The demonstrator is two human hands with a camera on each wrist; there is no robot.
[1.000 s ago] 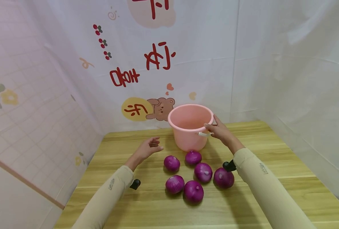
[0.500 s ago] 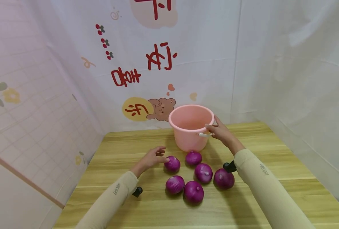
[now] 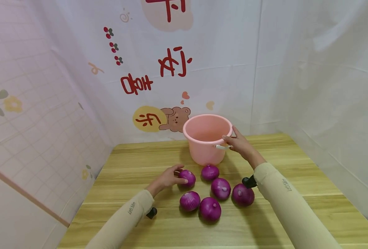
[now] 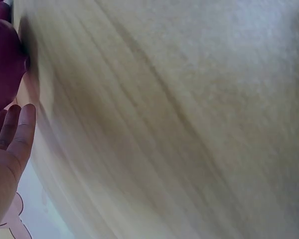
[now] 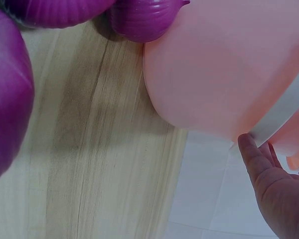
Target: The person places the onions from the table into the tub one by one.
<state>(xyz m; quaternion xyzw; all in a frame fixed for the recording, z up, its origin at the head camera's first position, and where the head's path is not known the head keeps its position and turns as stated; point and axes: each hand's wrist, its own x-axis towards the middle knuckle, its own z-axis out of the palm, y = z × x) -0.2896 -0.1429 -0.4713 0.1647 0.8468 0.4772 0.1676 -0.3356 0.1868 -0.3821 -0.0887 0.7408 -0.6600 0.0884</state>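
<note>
In the head view my left hand (image 3: 168,178) is at the left side of a purple onion (image 3: 188,178), its thumb overlapping the onion's front and its fingers reaching behind. The left wrist view has the fingers (image 4: 24,132) extended, tips right by an onion (image 4: 2,67). My right hand (image 3: 239,142) grips the right rim of a pink bucket (image 3: 204,148), thumb over the edge. A white handle (image 3: 222,147) hangs by that hand. In the right wrist view, fingers (image 5: 251,154) lie at the handle and the bucket wall.
Several more purple onions lie on the wooden table (image 3: 146,228): one (image 3: 210,172) just before the bucket, another (image 3: 220,188) behind a front one (image 3: 210,209), one (image 3: 243,194) under the right wrist, one (image 3: 190,201) front left. A printed white curtain (image 3: 221,52) hangs behind.
My left hand has moved right and toward me, from beyond the table's left part to the nearest left onion. My right hand has stayed on the bucket rim.
</note>
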